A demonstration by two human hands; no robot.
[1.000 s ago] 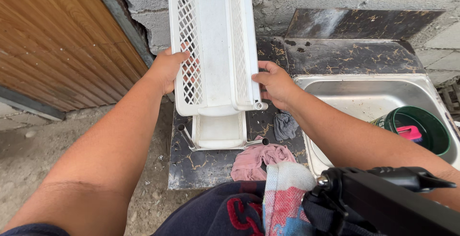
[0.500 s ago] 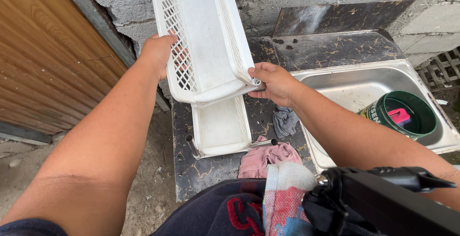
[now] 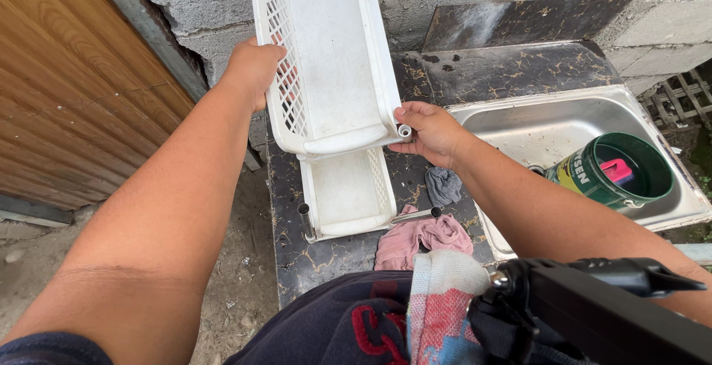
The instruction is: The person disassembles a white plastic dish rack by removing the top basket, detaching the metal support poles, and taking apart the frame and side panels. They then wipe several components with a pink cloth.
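Note:
I hold a white plastic rack shelf (image 3: 326, 61) with lattice sides tilted up above the counter. My left hand (image 3: 252, 68) grips its left lattice wall. My right hand (image 3: 430, 131) grips its lower right corner by a round socket. Below it a second white shelf (image 3: 345, 191) lies on the dark marble counter (image 3: 475, 76), with short metal tubes (image 3: 304, 220) at its front corners. A pink rag (image 3: 423, 239) and a grey rag (image 3: 443, 185) lie on the counter beside that shelf.
A steel sink (image 3: 549, 124) at right holds a green bucket (image 3: 612, 172) with a pink object inside. A wooden panel (image 3: 67, 90) stands at left, a rough block wall (image 3: 193, 1) behind. Dirt floor (image 3: 237, 291) lies left of the counter. A black device (image 3: 593, 313) hangs at my chest.
The upper shelf has been lifted and tilted, its lower end now further above the shelf on the counter. Both hands kept their grip.

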